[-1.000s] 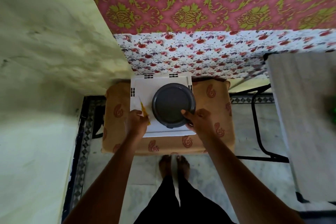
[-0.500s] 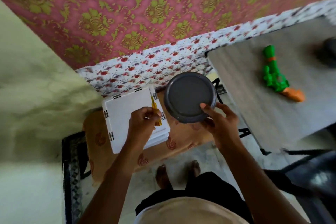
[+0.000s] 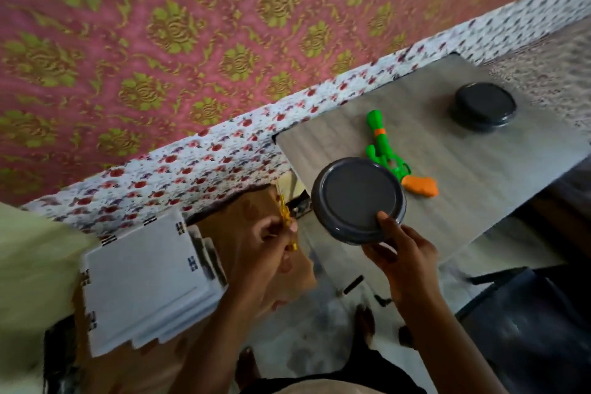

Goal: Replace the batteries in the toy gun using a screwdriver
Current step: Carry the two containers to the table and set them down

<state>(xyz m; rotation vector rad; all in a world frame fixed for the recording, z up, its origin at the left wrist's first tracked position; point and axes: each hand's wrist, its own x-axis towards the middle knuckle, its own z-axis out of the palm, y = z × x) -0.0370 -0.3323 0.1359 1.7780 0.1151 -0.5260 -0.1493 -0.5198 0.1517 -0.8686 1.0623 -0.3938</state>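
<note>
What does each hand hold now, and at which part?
The left hand grips the yellow screwdriver by its handle. The right hand holds the dark round container at its near rim, thumb on its top.

The toy gun (image 3: 383, 150) lies on the table (image 3: 479, 176) at right; the far container (image 3: 483, 109) stands on the same top, farther right. The held container (image 3: 358, 198), in the right hand (image 3: 406, 253), overlaps the table's near-left edge. Left of it the left hand (image 3: 265, 243) holds the screwdriver (image 3: 285, 217); 1 flat box (image 3: 144, 281) lies near-left.
</note>
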